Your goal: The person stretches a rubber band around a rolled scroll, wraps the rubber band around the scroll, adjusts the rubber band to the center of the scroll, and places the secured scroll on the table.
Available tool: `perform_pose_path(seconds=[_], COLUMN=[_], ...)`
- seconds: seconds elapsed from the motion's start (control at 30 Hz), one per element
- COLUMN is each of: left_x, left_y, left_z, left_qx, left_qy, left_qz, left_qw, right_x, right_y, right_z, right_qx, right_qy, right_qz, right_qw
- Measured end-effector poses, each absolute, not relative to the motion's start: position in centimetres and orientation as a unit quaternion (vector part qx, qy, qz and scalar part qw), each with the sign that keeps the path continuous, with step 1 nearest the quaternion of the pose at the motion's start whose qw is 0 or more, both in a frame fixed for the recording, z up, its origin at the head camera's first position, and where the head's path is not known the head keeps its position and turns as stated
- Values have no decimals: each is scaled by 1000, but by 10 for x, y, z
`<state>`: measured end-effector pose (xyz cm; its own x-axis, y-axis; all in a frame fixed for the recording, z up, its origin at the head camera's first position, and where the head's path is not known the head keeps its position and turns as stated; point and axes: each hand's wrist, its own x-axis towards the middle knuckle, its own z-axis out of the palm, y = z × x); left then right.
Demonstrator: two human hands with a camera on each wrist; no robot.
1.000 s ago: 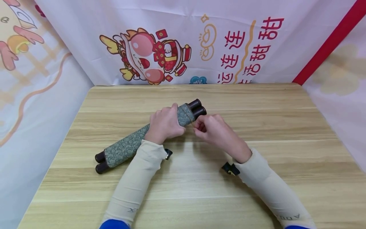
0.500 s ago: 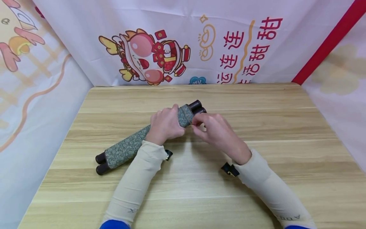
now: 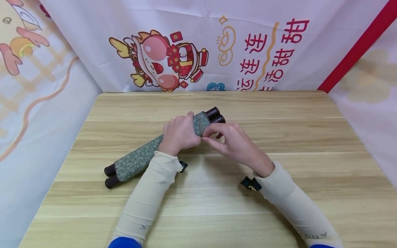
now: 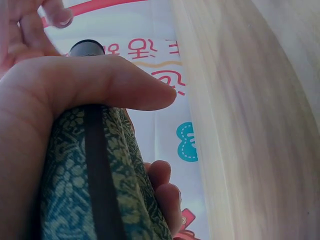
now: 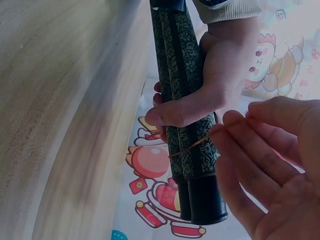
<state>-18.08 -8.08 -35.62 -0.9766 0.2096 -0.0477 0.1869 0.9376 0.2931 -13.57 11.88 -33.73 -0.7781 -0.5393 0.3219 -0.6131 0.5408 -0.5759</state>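
Note:
A scroll [image 3: 136, 161], rolled from both ends in green patterned cloth, slants across the table with dark roller knobs at each end. My left hand [image 3: 180, 135] grips it near its far right end, the thumb lying across it in the left wrist view and fingers curled round the other side. Around the scroll near that end runs a thin tan rubber band [image 5: 194, 145]. My right hand [image 3: 237, 144] pinches the band between thumb and fingertips, beside the left thumb, drawing it out from the scroll in the right wrist view.
A light wooden table [image 3: 217, 206] lies under both forearms. White printed cloth [image 3: 192, 20] hangs behind the table's back edge and along its sides. Small black devices [image 3: 250, 183] sit at both wrists.
My right fingertips have moved left along the scroll, from near the roller knobs to beside the left thumb, with the rubber band. The left hand keeps its grip and place.

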Motion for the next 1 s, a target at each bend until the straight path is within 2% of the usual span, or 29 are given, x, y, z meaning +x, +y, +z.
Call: perform_pose_path(seconds=[0.27, 0.43, 1.0], left_x=[-182, -184, -180], left_y=[-93, -98, -108], left_z=[-350, -344, -326], left_qx=[84, 77, 106], left_qy=[981, 980, 965], left_qz=[177, 185, 221], left_qw=[10, 11, 92], right_x=[-137, -141, -148], right_y=[118, 119, 124], right_z=[-339, -343, -356], right_qx=[319, 312, 322], right_qy=[-889, -895, -909], right_qz=[328, 312, 238], right_qw=[-29, -72, -118])
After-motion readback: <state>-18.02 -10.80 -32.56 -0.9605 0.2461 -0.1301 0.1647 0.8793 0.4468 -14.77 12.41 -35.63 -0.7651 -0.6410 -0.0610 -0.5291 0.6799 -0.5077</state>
